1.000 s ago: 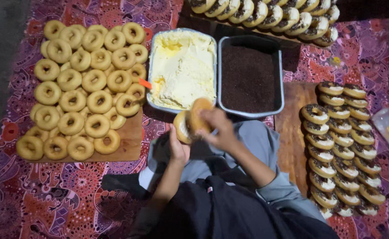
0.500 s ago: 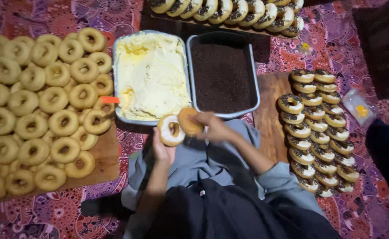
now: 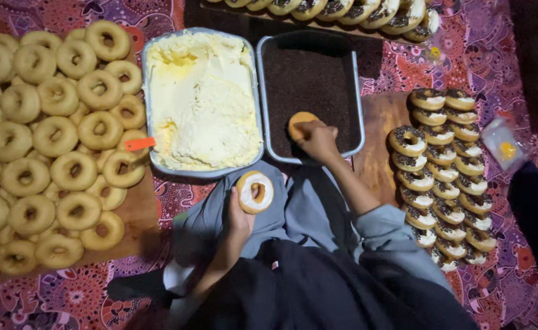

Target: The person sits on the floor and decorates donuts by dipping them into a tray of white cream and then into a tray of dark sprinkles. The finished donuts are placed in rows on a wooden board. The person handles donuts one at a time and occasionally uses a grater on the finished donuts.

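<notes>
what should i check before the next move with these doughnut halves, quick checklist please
1. Right hand grips the doughnut half: ok.
2. That half sits down in the dark sprinkle tray: ok.
3. Its underside is coated: cannot tell, hidden.
4. Left hand holds the cream-topped half face up: ok.
5. Cream tray has cream left: ok.
6. Room among the finished doughnuts on the right board: cannot tell.

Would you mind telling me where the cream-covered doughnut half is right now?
In the head view, the cream-covered doughnut half sits in the left hand, over the lap, just below the tray of yellow cream.
</notes>
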